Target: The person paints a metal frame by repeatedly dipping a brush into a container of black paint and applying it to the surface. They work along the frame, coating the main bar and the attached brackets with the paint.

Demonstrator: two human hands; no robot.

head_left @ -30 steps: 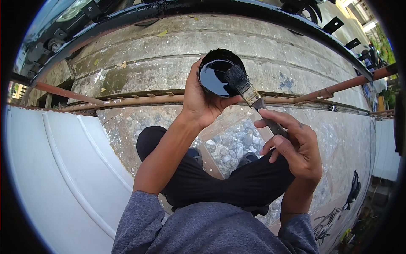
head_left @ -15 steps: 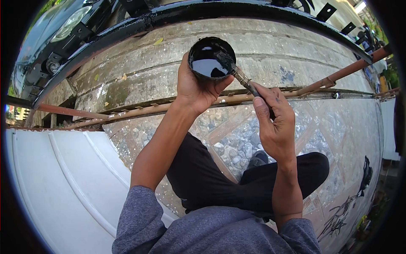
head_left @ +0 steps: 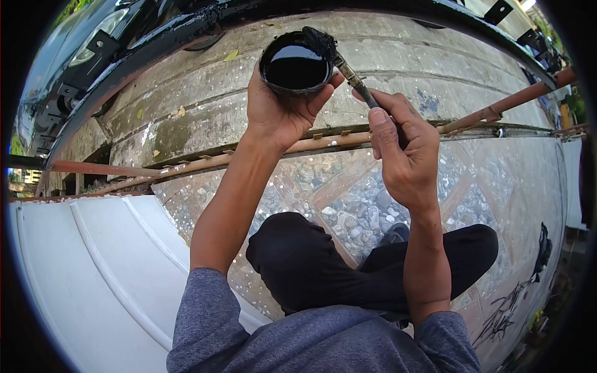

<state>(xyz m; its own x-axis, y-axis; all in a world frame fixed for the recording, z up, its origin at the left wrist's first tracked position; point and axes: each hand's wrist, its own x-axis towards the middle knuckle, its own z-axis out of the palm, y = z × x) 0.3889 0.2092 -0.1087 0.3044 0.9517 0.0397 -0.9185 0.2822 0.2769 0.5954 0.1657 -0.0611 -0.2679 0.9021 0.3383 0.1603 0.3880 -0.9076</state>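
Note:
My left hand (head_left: 280, 115) is wrapped round a round cup of black paint (head_left: 296, 67), holding it from below with its mouth turned toward me. Glossy black paint fills much of the inside. In my right hand (head_left: 404, 133) is a paintbrush (head_left: 356, 82), gripped by its dark handle between thumb and fingers. The bristles are loaded with black paint and lie across the cup's upper right rim. Above the cup, a metal rail (head_left: 230, 25) runs across the view, coated in wet-looking black paint.
A rusty brown lower bar (head_left: 336, 141) crosses in front of concrete steps (head_left: 398, 62). A car (head_left: 74, 62) stands behind the rail at left. White panels (head_left: 93, 267) lie at lower left. Pebbled tile floor (head_left: 354, 217) surrounds my legs, with black paint smears (head_left: 497, 320) at right.
The brush has come up from inside the cup to its rim. My left hand and the cup have shifted up and slightly left.

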